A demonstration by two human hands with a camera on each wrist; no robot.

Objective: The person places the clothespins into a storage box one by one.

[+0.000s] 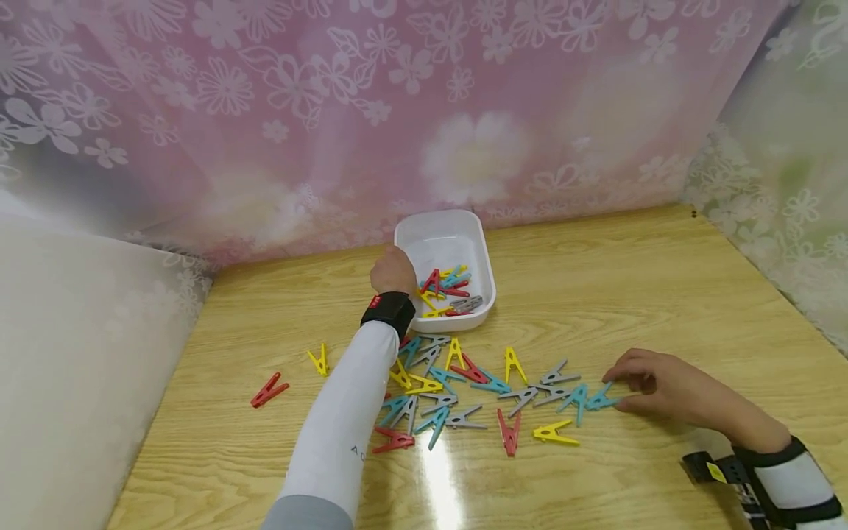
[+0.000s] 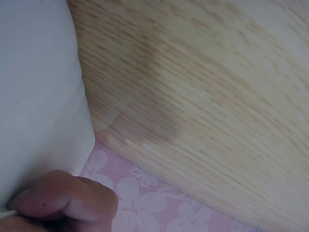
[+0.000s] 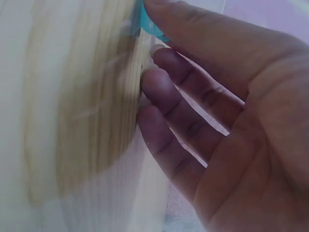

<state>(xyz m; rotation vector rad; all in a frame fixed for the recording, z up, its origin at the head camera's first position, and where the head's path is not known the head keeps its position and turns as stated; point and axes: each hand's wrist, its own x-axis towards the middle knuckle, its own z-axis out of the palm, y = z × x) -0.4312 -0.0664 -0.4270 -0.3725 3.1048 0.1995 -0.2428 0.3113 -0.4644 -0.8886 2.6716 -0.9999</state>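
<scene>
My left hand (image 1: 392,271) grips the left rim of a white plastic tub (image 1: 489,269); in the left wrist view its curled fingers (image 2: 72,198) hold the edge beside the tub's white wall. Inside the tub lie several clothespins, among them a grey one (image 1: 467,303). On the table to the right, my right hand (image 1: 652,383) pinches the two legs of a turquoise clothespin (image 1: 600,398) between thumb and index finger. The right wrist view shows only a bit of that turquoise clothespin at the thumb tip, with the other fingers (image 3: 161,89) loosely bent.
Many red, yellow, grey and turquoise clothespins are spread in front of the tub, such as a yellow one (image 1: 555,433). A red clothespin (image 1: 269,391) and a yellow one (image 1: 319,360) lie left of my left arm. A flowered pink cloth (image 1: 371,147) hangs behind the wooden table (image 1: 596,280).
</scene>
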